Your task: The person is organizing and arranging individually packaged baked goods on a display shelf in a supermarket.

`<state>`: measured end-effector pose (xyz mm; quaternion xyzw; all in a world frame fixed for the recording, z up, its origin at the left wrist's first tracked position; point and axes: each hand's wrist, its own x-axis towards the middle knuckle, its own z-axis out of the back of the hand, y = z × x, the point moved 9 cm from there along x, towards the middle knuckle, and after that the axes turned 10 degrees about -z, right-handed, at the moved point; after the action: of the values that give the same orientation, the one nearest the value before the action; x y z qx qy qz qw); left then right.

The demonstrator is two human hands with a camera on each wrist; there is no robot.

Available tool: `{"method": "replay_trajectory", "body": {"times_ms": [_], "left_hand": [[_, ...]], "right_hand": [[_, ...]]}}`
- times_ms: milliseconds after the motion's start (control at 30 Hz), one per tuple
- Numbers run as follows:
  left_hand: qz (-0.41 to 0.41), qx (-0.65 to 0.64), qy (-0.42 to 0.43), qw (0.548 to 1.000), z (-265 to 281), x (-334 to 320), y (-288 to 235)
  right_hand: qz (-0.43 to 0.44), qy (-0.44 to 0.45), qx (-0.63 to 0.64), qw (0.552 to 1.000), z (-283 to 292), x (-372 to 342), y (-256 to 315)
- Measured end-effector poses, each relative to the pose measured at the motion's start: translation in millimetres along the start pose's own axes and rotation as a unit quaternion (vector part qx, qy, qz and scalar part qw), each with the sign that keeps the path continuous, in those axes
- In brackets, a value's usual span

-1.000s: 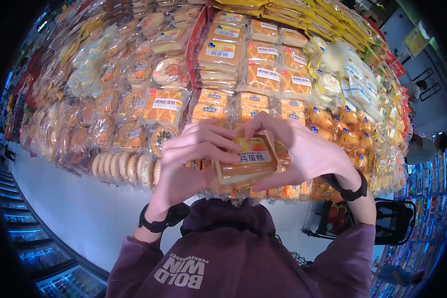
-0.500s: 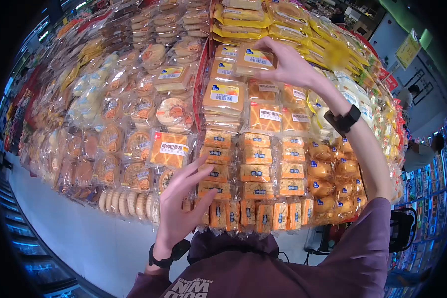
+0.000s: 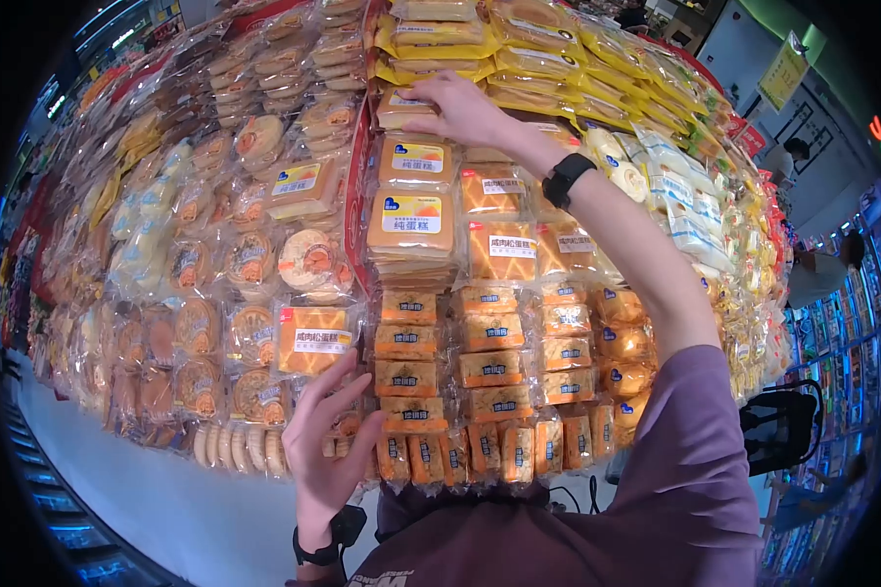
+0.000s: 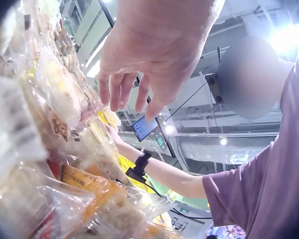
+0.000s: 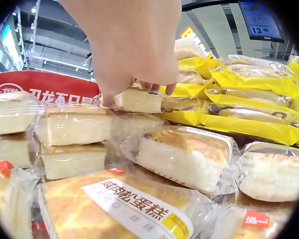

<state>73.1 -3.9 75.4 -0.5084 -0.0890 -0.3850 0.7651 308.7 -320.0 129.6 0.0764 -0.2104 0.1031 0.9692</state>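
Pinching a film-wrapped sponge cake (image 5: 139, 101) between thumb and fingers of the right hand (image 3: 460, 108), at the rear of its column, before yellow-wrapped packs (image 3: 436, 44). Lying label up, long axis seemingly side to side. Half a second ago, held higher and farther right; now lowered onto the stack. Spreading left hand (image 3: 325, 448) fingers apart, holding nothing.

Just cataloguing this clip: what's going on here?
A person's right hand holds a wrapped cake at the far end of a row of similar cakes, near yellow packs. The left hand holds nothing; its fingers are spread beside small orange-banded packs.
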Motion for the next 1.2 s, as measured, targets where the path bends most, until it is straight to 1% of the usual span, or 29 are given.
{"method": "replay_trajectory", "body": {"times_ms": [67,100,200,267,333,433,533,567,633,733,767,867,967,1067,1100,1167,1200], "left_hand": [[0.001,0.001,0.007,1.0,-3,2,0],[0.0,0.002,0.011,1.0,-4,3,0],[-0.003,0.001,0.014,1.0,-7,4,-1],[0.001,-0.004,0.012,1.0,-7,3,0],[0.005,-0.003,0.014,1.0,-8,2,2],[0.007,-0.008,0.015,1.0,-10,-1,4],[0.006,-0.009,0.013,1.0,-10,-1,2],[0.006,-0.008,0.012,1.0,-10,-1,1],[-0.002,-0.006,0.013,1.0,-11,-2,-1],[-0.005,-0.008,0.024,1.0,-11,-4,-3],[-0.005,-0.01,0.03,0.999,-12,-5,-4],[-0.008,-0.008,0.027,1.0,-12,-5,-10],[-0.011,-0.016,0.019,1.0,-18,-5,-16],[-0.031,-0.006,0.028,0.999,-25,-6,-22],[-0.027,-0.008,0.036,0.999,-28,-9,-20],[-0.02,-0.005,0.051,0.999,-32,-15,-15],[-0.009,-0.006,0.053,0.999,-32,-16,-14]], "right_hand": [[0.004,-0.021,-0.031,0.999,6,-7,2],[0.034,-0.099,-0.011,0.994,23,-11,5],[-0.092,-0.059,0.129,0.986,52,-19,-45],[-0.064,-0.008,0.01,0.998,59,-37,-69],[-0.019,0.058,-0.085,0.995,63,-61,-80],[-0.101,0.164,-0.154,0.969,58,-98,-101],[-0.097,0.163,-0.139,0.972,50,-112,-119],[-0.104,0.18,-0.161,0.965,44,-114,-127],[-0.118,0.213,-0.205,0.948,41,-118,-112],[-0.122,0.123,-0.229,0.958,35,-127,-103],[-0.091,0.105,-0.252,0.958,29,-127,-100],[-0.107,0.138,-0.266,0.948,22,-127,-99],[-0.144,0.111,-0.208,0.961,29,-134,-102],[-0.125,0.034,-0.088,0.988,67,-150,-63],[-0.042,-0.089,-0.054,0.994,79,-164,-48],[-0.088,-0.016,-0.021,0.996,102,-186,8],[-0.063,-0.022,-0.012,0.998,104,-202,28]]}}
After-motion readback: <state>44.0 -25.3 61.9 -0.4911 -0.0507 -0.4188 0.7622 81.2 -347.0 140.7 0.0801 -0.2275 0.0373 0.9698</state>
